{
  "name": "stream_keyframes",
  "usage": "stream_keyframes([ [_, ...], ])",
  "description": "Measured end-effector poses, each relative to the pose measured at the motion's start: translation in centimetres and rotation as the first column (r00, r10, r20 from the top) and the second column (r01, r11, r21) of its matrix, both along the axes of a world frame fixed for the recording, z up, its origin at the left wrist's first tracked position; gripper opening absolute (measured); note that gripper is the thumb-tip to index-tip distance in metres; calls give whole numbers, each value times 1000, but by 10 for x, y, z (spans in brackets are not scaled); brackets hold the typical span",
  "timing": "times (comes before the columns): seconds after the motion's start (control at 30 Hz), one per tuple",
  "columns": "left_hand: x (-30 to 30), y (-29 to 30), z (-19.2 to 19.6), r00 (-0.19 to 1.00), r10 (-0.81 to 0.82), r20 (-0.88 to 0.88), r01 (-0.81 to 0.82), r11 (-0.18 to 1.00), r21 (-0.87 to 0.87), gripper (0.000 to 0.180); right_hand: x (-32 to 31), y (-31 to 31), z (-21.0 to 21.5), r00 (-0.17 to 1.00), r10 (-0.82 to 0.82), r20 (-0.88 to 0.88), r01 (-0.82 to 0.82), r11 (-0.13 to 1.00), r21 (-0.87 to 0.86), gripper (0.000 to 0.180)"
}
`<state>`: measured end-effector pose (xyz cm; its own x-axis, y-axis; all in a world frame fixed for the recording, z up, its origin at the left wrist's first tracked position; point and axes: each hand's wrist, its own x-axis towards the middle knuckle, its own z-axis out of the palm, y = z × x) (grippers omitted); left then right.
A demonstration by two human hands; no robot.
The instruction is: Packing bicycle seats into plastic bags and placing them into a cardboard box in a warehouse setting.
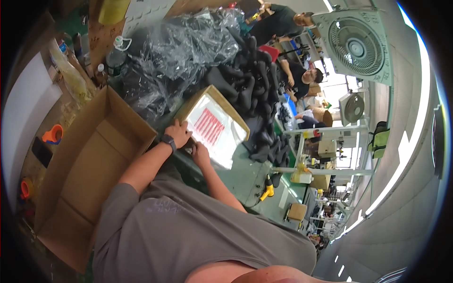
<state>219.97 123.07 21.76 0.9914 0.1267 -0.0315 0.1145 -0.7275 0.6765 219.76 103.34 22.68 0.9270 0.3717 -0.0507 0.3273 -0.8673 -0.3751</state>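
A small cardboard box (pixel 230 111) lies on the green bench, a clear plastic bag (pixel 225 150) with red print spread over its opening and hanging past its near side. My left hand (pixel 178 134), with a dark watch on the wrist, grips the box's left near edge, fingers bent over it. Close beside it, my right hand (pixel 201 154) is closed at the near edge of the plastic, its fingertips partly hidden. What lies beneath the plastic cannot be made out.
Left of me stands a large open cardboard carton (pixel 87 165). Black saddle-shaped parts (pixel 250 85) are heaped beyond the box, beside crumpled clear plastic (pixel 179 47). A yellow power tool (pixel 267 188) rests to the right. Co-workers (pixel 302 78) and a fan (pixel 356 45) are farther off.
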Motion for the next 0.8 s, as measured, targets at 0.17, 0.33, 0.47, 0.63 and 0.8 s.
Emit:
stream_keyframes([
  [0.17,-1,1,2,999,-19,-41,19,1000,-3,65,5,2,9,995,7,-100,-15,997,-77,28],
  [0.33,6,-1,-1,995,-66,-71,66,998,-1,66,19,-2,4,987,27,-159,-51,988,-146,30],
  [0.47,0,10,2,998,-27,50,25,999,32,58,5,6,-2,992,-19,-126,7,996,-90,30],
  [0.63,-3,5,1,994,-95,-56,98,993,69,65,5,-4,-8,992,-5,-128,-10,993,-116,29],
  [0.8,-2,1,2,998,-56,15,55,996,64,63,16,-6,-2,981,6,-195,-40,984,-172,36],
])
